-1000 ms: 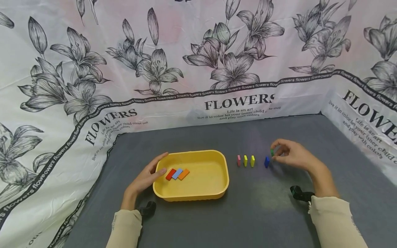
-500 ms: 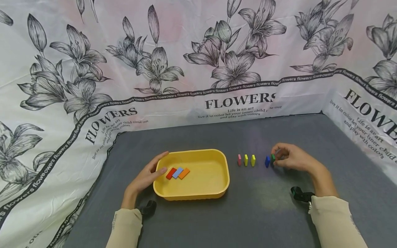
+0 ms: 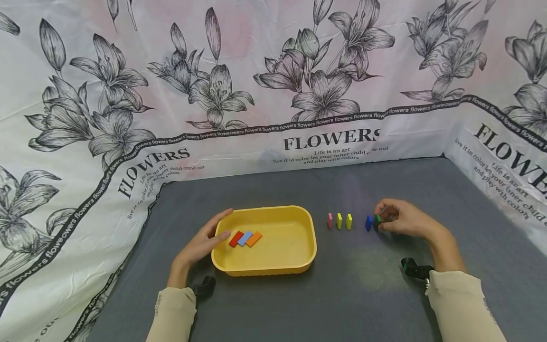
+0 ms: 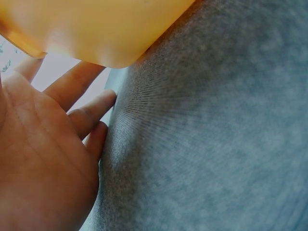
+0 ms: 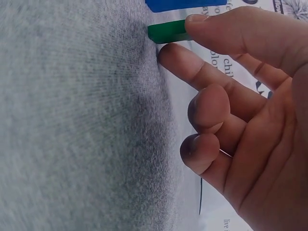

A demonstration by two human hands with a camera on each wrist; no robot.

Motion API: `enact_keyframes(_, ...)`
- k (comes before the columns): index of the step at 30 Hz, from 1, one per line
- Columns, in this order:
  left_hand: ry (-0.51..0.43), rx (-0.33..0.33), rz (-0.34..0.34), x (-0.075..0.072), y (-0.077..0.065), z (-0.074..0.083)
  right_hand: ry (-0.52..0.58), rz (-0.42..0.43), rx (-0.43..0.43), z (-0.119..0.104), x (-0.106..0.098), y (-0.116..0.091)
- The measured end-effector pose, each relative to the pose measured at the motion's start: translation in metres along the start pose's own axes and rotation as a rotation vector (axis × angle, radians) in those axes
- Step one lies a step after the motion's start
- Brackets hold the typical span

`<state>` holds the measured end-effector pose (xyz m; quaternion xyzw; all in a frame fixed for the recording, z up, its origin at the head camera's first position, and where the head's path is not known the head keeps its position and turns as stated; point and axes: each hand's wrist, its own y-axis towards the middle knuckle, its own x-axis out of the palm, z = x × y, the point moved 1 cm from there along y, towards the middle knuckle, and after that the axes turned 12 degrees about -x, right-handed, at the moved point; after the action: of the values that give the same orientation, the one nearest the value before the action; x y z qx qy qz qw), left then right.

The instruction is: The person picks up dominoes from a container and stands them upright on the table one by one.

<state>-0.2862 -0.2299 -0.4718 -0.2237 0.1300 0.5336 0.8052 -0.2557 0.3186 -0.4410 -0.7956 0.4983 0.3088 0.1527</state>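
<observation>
My right hand (image 3: 401, 217) pinches a green domino (image 3: 377, 222) between thumb and fingers. It stands on end at the table, just right of an upright blue domino (image 3: 368, 223); in the right wrist view the thumb lies against the green domino (image 5: 168, 32). To the left, a pink domino (image 3: 330, 221) and two yellow dominoes (image 3: 349, 221) stand in a row. My left hand (image 3: 204, 242) grips the left end of a yellow tray (image 3: 273, 272), thumb over the rim and fingers outside. Inside the tray, a red domino (image 3: 235, 239), a light blue one and an orange one lie flat.
The dark grey tabletop (image 3: 333, 304) spreads around the tray and dominoes. A white cloth with printed flowers (image 3: 273, 156) hangs behind and along both sides. Black wrist cameras (image 3: 415, 269) are strapped at both wrists.
My right hand has lowered the green domino and brought it upright beside the blue one, then shifted slightly right. The left hand and the tray stay in place.
</observation>
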Motion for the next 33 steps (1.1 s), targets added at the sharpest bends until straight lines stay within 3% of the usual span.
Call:
enact_keyframes(15, -0.009, -0.001, -0.003, -0.0012, 0.0004, -0.0003, -0.068, 0.030, -0.048, -0.0070, -0.0024, -0.0020)
enact_keyframes(33, -0.015, 0.030, -0.017, -0.0009, 0.0002, -0.0021, -0.021, -0.003, -0.062, -0.0037, -0.0009, -0.0014)
